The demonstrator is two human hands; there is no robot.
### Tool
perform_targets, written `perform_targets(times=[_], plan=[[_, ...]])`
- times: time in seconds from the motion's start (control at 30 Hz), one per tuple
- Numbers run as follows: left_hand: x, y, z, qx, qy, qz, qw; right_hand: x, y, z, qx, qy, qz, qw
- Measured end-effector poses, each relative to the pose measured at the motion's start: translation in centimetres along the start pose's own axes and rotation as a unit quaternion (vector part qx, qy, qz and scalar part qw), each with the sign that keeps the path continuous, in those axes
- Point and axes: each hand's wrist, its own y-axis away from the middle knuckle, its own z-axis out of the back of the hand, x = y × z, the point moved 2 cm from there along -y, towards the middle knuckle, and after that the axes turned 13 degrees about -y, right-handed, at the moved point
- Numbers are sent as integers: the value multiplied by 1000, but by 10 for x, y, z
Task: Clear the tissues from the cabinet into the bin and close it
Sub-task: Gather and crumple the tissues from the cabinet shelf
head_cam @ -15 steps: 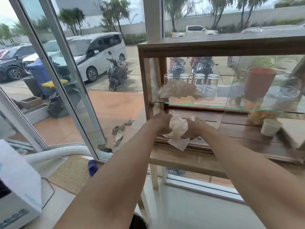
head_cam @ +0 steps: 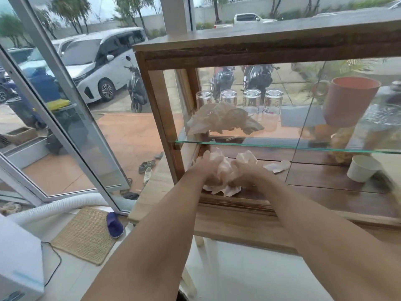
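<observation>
A wooden cabinet (head_cam: pixel 160 101) with glass sides stands on a table before me. Both hands reach into its lower level. My left hand (head_cam: pixel 206 170) and my right hand (head_cam: pixel 245 174) press together on a wad of crumpled white tissues (head_cam: pixel 225 170), part of which hangs down at the cabinet's front sill. A larger crumpled tissue (head_cam: pixel 221 120) lies on the glass shelf (head_cam: pixel 282 146) above. One small tissue (head_cam: pixel 278 166) lies on the cabinet floor to the right of my hands. No bin is clearly in view.
Several upturned glasses (head_cam: pixel 251 101) stand at the shelf's back. A terracotta pot (head_cam: pixel 347 101) is at the right, a white paper cup (head_cam: pixel 362 168) below it. A glass door (head_cam: pixel 71 118) stands open at left, over a mat (head_cam: pixel 84 233) and blue slipper (head_cam: pixel 114 224).
My hands have gathered the tissues into a tighter wad between them, slightly deeper in the cabinet. The view has moved closer to the cabinet.
</observation>
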Motion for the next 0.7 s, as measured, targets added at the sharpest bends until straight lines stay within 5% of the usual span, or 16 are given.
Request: perform_targets(times=[0.2, 0.7], plan=[[-5, 4, -4, -43, -27, -49, 998, 2, -3, -8, -36, -29, 82, 996], [22, 92, -10, -181, 120, -70, 974, 58, 65, -32, -117, -55, 201, 971]])
